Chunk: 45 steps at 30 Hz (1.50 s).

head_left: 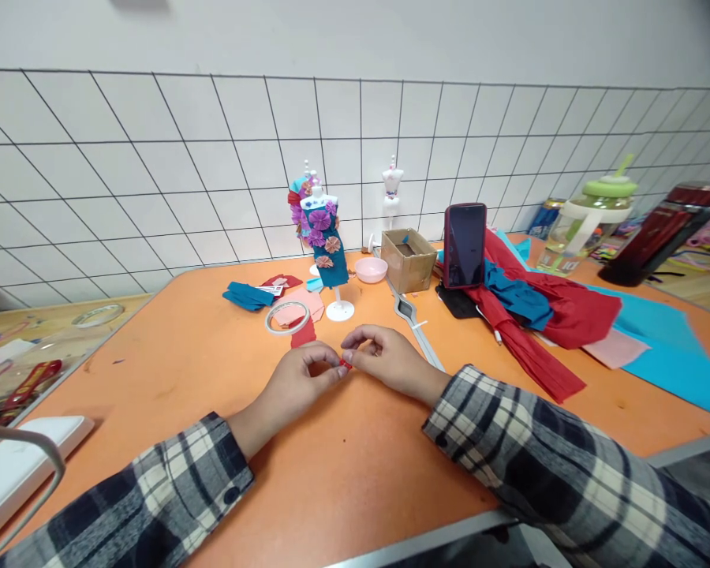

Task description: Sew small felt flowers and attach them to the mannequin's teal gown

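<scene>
My left hand (pixel 301 379) and my right hand (pixel 384 359) meet over the middle of the orange table. Between their fingertips they pinch a small piece of red paper (pixel 345 364), mostly hidden by the fingers. Just beyond my left hand lies a flat red paper piece (pixel 304 334), partly under a roll of white tape (pixel 287 318) and pink paper sheets (pixel 311 306). Behind the hands stands a small mannequin (pixel 325 244) in a blue dress with purple and peach paper flowers.
A pink bowl (pixel 371 270), a cardboard box (pixel 409 260) and an upright phone (pixel 465 245) stand at the back. Red crepe paper (pixel 526 355) and blue sheets (pixel 674 331) spread on the right, near a dark red thermos (pixel 666 233). A white power strip (pixel 29 465) is at left.
</scene>
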Available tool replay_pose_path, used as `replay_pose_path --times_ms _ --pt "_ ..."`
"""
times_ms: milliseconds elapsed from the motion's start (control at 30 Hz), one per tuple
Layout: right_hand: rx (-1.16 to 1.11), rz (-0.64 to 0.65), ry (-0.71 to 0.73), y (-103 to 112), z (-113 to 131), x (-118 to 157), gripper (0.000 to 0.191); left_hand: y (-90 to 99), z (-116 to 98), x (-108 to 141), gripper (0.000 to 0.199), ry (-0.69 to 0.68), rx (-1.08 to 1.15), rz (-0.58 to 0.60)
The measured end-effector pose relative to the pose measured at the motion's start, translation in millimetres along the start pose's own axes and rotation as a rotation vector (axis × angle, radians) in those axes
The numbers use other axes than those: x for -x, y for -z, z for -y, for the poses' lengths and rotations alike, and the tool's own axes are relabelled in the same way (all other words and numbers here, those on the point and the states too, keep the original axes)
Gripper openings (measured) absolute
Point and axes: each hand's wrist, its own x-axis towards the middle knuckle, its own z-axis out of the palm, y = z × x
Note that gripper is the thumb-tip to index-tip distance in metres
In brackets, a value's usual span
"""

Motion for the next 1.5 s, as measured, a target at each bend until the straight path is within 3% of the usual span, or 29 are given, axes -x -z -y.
replay_pose_path --times_ms 133,533,667,800,933,1067,1133,1267,1500 --pt "0.101 -0.020 -0.029 -2.2 -2.5 -0.8 0.010 -0.3 0.3 -0.3 0.016 0.008 -0.011 -0.005" --pt "-0.122 0.058 -0.146 -1.5 -2.1 -0.7 0.015 1.1 -0.7 -0.6 0.020 0.055 -0.015 0.008" --pt "-0.074 0.042 -0.079 -1.4 -7.6 -2.7 0.015 2.9 0.7 -1.0 0.021 0.027 -0.100 0.018" --pt "0.018 0.028 -0.139 -0.2 -10.7 -3.7 0.017 7.6 4.1 -3.8 0.022 0.008 -0.167 0.009" --pt "0.114 0.033 -0.196 1.6 -14.6 -4.3 0.017 11.5 8.2 -6.3 0.024 0.004 -0.273 -0.043" --pt "0.148 0.087 -0.205 1.9 -16.2 -4.7 0.018 9.0 5.4 -4.0 0.020 -0.111 -0.414 -0.188" --pt "0.157 0.100 -0.194 2.0 -15.5 -4.7 0.016 6.1 3.6 -2.6 0.019 -0.122 -0.448 -0.181" --pt "0.111 0.063 -0.160 1.6 -12.0 -3.9 0.013 3.3 6.4 -3.4 0.025 0.005 -0.284 -0.040" --pt "-0.127 0.172 -0.303 -2.2 -3.5 0.6 0.021 6.8 10.7 -6.2 0.025 -0.025 -0.141 -0.064"
